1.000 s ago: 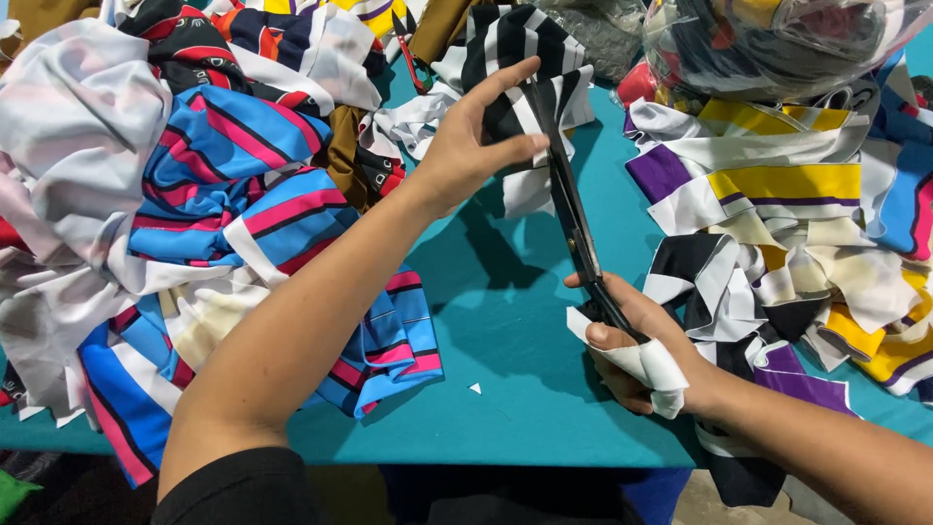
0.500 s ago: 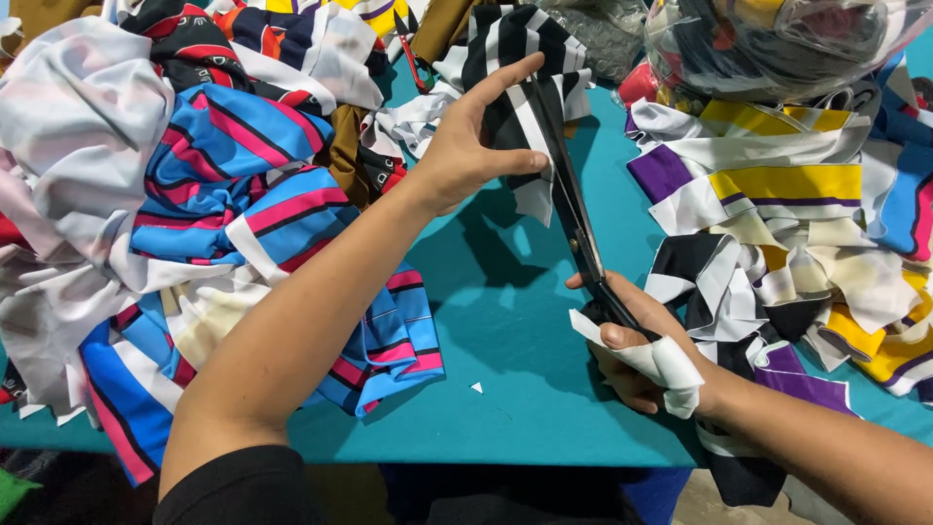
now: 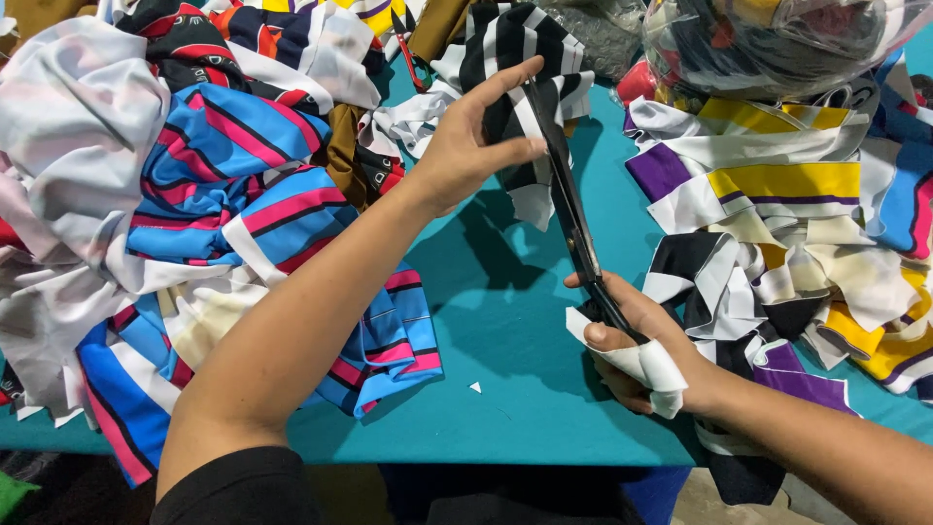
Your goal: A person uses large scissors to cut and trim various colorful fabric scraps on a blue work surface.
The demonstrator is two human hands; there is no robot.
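**Scissors closing on the striped strip**

Since the earlier frame, very little has shifted: my right hand has crept slightly toward me along the surface, and the scissors sit at nearly the same slant, blades close together, while my left hand has kept its place.

My left hand is up near the far side of the surface, fingers spread, with the thumb and forefinger pinching the black-and-white striped cloth so that it hangs taut against the blades. My right hand is curled shut around the scissor handles, and a white scrap of cloth is wrapped across its fingers, hiding the handle loops from me. The blade tips reach up to the striped cloth, right beside my left forefinger.

Around the work, a big heap of blue, pink and white striped fabric crowds the left half of the surface, its edge lying just under my left forearm. To the right lies a pile of cut pieces in purple, yellow, white and black, touching my right wrist. A clear plastic bag stuffed with cloth sits at the far right corner. One tiny white offcut lies alone on the bare teal patch between my arms.
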